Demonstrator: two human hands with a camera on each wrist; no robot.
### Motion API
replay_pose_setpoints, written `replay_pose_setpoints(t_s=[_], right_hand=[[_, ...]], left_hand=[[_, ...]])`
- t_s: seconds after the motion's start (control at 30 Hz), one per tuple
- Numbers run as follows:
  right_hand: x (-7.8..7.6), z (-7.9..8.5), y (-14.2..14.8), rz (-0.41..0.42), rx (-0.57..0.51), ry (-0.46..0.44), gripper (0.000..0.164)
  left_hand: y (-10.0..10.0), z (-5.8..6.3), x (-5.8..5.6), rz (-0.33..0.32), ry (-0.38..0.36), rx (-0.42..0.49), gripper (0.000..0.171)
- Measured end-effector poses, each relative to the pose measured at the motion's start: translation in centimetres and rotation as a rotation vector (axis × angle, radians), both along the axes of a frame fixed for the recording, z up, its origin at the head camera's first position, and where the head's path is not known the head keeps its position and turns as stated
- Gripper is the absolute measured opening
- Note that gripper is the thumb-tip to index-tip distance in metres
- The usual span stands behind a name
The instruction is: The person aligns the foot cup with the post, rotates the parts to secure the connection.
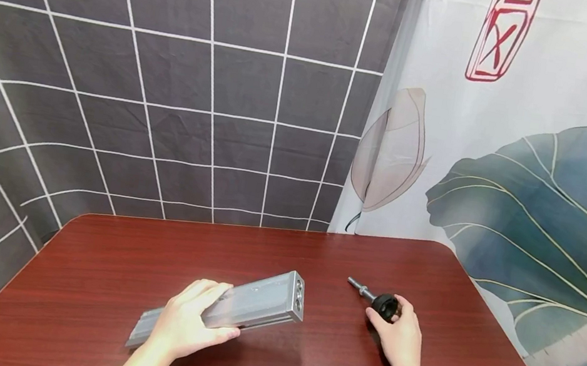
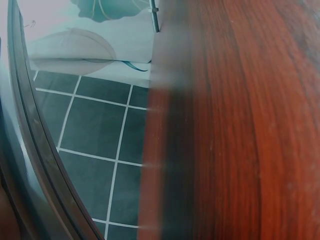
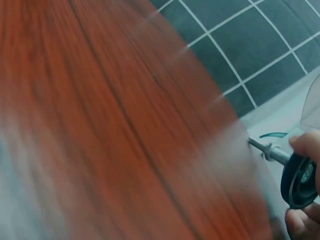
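In the head view my left hand [image 1: 187, 322] grips a silver-grey aluminium profile [image 1: 259, 299] around its middle, thumb along the near side. The bar slants above the table, its end face with round holes pointing right. Along the left edge of the left wrist view runs the side of this profile [image 2: 37, 130]. My right hand [image 1: 403, 342] pinches a levelling foot [image 1: 384, 306] by its round black base, and the threaded metal rod with a nut points away to the upper left. Fingers hold the base's rim in the right wrist view, where the black base [image 3: 292, 182] shows its ribbed inside.
A reddish-brown wooden table [image 1: 99, 261] with rounded far corners lies under both hands. Behind it hangs a dark grey cloth [image 1: 162, 71] with white grid lines. A white curtain [image 1: 427, 241] with leaf prints hangs along the right side.
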State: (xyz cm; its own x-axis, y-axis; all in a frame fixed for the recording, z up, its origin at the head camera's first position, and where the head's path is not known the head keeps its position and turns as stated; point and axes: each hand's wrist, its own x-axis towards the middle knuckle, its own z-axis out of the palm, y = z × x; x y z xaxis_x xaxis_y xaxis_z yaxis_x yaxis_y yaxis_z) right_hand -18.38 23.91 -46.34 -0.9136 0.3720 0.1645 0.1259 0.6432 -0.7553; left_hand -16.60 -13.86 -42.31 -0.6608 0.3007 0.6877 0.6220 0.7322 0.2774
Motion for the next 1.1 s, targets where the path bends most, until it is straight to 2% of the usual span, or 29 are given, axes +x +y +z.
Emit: replay_pose_setpoints(t_s=[0.2, 0.33, 0.57, 0.8, 1.0, 1.1], right_hand=[[0.3, 1.4, 0.1, 0.031, -0.076, -0.015, 0.069], [0.8, 2.7, -0.2, 0.082, -0.127, 0.014, 0.067], [2.1, 5.7, -1.5, 0.208, -0.274, 0.183, 0.053], [3.8, 8.7, -2.3, 0.335, -0.384, 0.353, 0.046], [5.0, 10.0, -2.2, 0.509, -0.527, 0.465, 0.051], [5.3, 10.3, -2.2, 0.602, -0.559, 0.493, 0.054]], left_hand=[[0.0, 0.0, -0.1, -0.011, 0.024, -0.006, 0.065], [0.0, 0.0, -0.1, -0.013, 0.031, -0.012, 0.065], [0.1, 0.1, 0.0, -0.023, 0.033, -0.009, 0.065], [0.1, 0.2, 0.0, -0.029, 0.037, -0.009, 0.066], [0.0, 0.1, 0.1, -0.034, 0.028, -0.010, 0.065], [0.1, 0.2, 0.2, -0.032, 0.025, -0.013, 0.065]])
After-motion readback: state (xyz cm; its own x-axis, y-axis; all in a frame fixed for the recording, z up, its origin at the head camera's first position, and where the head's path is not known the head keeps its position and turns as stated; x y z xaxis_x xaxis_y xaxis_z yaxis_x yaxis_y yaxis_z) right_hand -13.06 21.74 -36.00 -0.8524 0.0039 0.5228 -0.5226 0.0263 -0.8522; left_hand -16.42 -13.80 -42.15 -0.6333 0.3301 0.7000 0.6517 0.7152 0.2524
